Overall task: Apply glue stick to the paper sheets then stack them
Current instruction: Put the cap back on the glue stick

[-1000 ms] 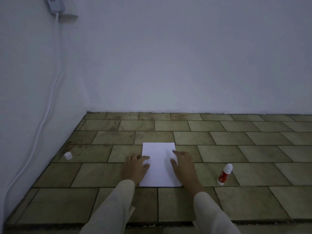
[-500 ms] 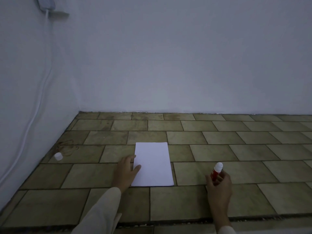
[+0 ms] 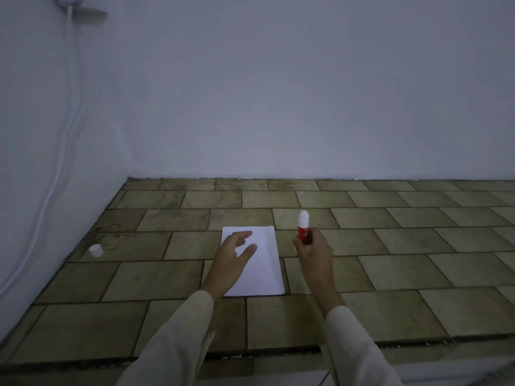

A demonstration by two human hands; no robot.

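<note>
White paper lies flat on the tiled floor in front of me; whether it is one sheet or more stacked I cannot tell. My right hand holds a red glue stick upright, white end up, just right of the paper's far corner and raised off the floor. My left hand hovers over the paper's left half with fingers spread, holding nothing. A small white cap sits on the floor far to the left, near the wall.
White walls meet in a corner at the far left. A white cable hangs down the left wall from a plug. A dark gap crosses the floor just in front of me.
My right hand closed on the glue stick on the floor and lifted it up beside the paper. My left hand rose from the paper's left edge to hover over the sheet.
</note>
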